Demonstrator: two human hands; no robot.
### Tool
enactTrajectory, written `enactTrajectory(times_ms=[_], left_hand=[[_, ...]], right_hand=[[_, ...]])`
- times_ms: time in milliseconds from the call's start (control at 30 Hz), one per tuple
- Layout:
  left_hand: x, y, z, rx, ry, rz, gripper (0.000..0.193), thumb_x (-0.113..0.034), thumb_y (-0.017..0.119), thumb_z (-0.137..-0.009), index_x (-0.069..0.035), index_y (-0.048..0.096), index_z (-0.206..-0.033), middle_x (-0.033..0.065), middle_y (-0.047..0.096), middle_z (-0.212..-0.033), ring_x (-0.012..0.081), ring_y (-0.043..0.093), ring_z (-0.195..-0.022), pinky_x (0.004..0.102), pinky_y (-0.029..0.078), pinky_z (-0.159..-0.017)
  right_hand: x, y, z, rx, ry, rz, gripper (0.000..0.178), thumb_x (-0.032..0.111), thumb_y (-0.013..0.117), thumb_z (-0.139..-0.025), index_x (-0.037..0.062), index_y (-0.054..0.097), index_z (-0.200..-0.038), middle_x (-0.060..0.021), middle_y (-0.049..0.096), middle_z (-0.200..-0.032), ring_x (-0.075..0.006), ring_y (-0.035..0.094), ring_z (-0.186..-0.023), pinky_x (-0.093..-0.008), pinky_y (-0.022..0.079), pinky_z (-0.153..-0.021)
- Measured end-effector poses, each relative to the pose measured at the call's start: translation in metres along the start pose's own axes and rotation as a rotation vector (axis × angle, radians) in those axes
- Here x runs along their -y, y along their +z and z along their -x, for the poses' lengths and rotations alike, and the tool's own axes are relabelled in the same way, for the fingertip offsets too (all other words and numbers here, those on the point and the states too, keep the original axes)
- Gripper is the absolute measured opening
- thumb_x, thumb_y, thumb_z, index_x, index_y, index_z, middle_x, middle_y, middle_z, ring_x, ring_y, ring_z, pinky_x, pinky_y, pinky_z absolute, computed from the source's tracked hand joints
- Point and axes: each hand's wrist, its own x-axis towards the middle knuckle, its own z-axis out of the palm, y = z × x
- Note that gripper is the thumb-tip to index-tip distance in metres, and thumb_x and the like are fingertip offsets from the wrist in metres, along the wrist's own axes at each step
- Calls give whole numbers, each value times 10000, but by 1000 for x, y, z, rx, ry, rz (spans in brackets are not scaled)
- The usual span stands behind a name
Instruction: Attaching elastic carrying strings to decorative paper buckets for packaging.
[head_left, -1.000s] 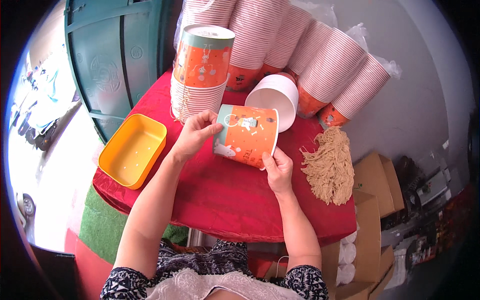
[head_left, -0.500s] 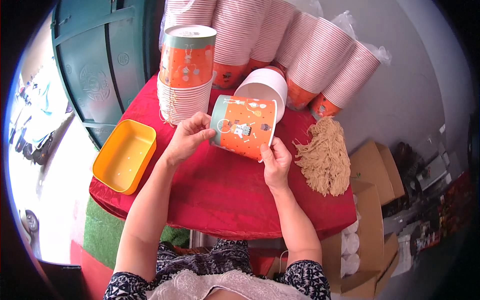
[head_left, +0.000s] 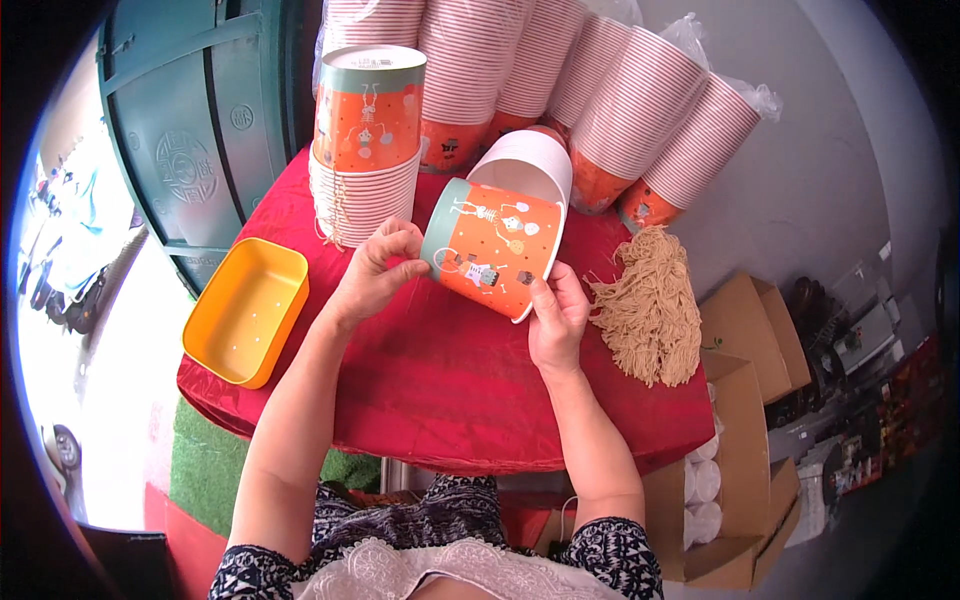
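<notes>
An orange paper bucket [head_left: 493, 250] with a grey-green band is held tilted on its side between both hands, at the centre of the frame, above the red-draped worktop [head_left: 440, 410]. Its banded base end is pinched by the left hand [head_left: 380, 272], and its white rim is pinched near its lower edge by the right hand [head_left: 558, 318]; how the fingers hidden behind the bucket are placed cannot be told for certain. Just behind it, partly covered, a white-lined bucket [head_left: 520, 160] is laid on its side. An upturned bucket stack [head_left: 366, 150] is set at the upper left of centre, a beige string bundle [head_left: 648, 310] is laid at the right, a yellow tray [head_left: 240, 312] is placed at the left, and plastic-wrapped stacks [head_left: 640, 110] are lined along the top
</notes>
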Motion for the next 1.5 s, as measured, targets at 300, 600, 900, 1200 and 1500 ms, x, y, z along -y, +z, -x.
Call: enactTrajectory(times_ms=[300, 600, 900, 1200, 1500], left_hand=[[-6, 15, 3, -103, -177, -426, 257, -119, 765, -772, -3, 607, -939, 115, 556, -903, 283, 593, -800, 382, 506, -704], [-38, 63, 18, -231, 197, -253, 270, 50, 693, -754, -33, 522, -946, 138, 552, -869, 339, 604, -745, 401, 503, -600], [-44, 67, 22, -267, 205, -165, 235, 120, 665, -751, -16, 568, -917, 106, 588, -899, 248, 630, -813, 315, 525, -697], [-38, 69, 24, -247, 173, -198, 239, 85, 702, -750, -12, 576, -929, 113, 588, -930, 248, 629, -815, 311, 532, -691], [-33, 70, 24, -263, 190, -210, 233, 88, 689, -758, -10, 564, -929, 123, 585, -934, 261, 620, -801, 316, 531, -676]], right_hand=[[-6, 13, 4, -60, 70, -89, 212, 154, 657, -935, 8, 568, -1061, -25, 629, -990, -35, 532, -782, -178, 420, -646], [-7, 31, 18, 97, 105, -15, 225, 73, 660, -916, 11, 543, -1099, -13, 606, -996, -56, 544, -817, -206, 458, -718], [-5, 38, 24, 89, 92, 2, 201, 39, 621, -925, -3, 537, -1104, -27, 583, -1021, -84, 552, -885, -244, 475, -801], [-9, 36, 24, 113, -43, 201, 115, 47, 605, -935, -1, 551, -1024, -3, 545, -939, -66, 498, -814, -207, 432, -718], [-17, 34, 24, 133, -120, 309, 118, 2, 621, -898, 17, 534, -977, 1, 527, -908, -68, 463, -738, -212, 399, -634]])
